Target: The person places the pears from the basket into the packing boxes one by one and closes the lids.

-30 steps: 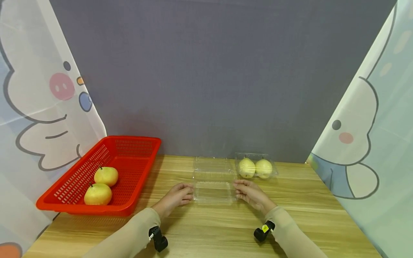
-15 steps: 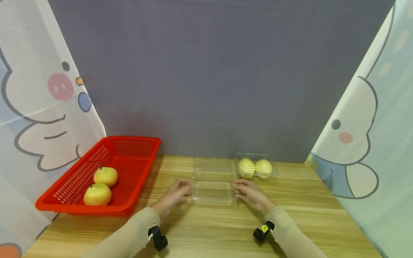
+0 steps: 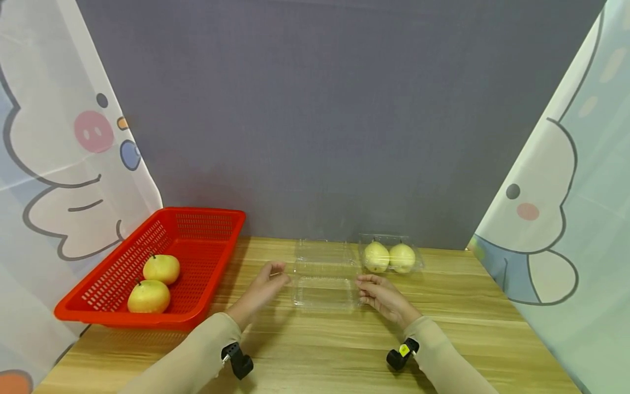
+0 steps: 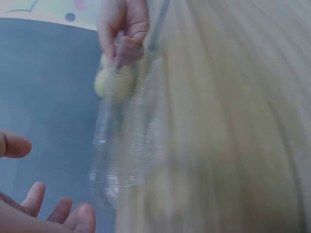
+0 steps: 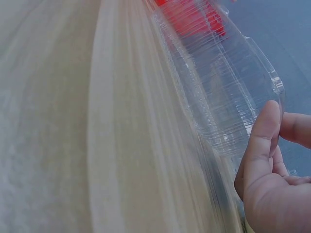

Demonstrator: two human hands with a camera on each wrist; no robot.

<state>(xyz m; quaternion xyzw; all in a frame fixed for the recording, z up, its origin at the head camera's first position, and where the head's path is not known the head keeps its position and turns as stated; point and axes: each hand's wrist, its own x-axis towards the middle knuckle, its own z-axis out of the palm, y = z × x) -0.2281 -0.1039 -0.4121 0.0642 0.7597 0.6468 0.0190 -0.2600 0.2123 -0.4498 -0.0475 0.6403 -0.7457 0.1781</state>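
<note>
A clear plastic clamshell box (image 3: pixel 326 291) lies with its lid up at the middle of the table, nothing inside it. My right hand (image 3: pixel 383 297) pinches the box's right edge between thumb and fingers, as the right wrist view shows at the thin plastic rim (image 5: pixel 278 87). Just off the box's left side is my left hand (image 3: pixel 263 285), its fingers spread and holding nothing. In the left wrist view, a gap parts the left fingertips (image 4: pixel 86 217) from the plastic.
A red basket (image 3: pixel 223 262) at the left holds two yellow pears (image 3: pixel 149 296). Behind my right hand, a second clear box (image 3: pixel 391 238) contains two pale pears (image 3: pixel 402 258). A grey cloth backdrop (image 3: pixel 315 120) rises along the table's far edge.
My left hand has let go of the box's left edge and drawn back to the left, its fingers opening. The right hand and the box stay where they were.
</note>
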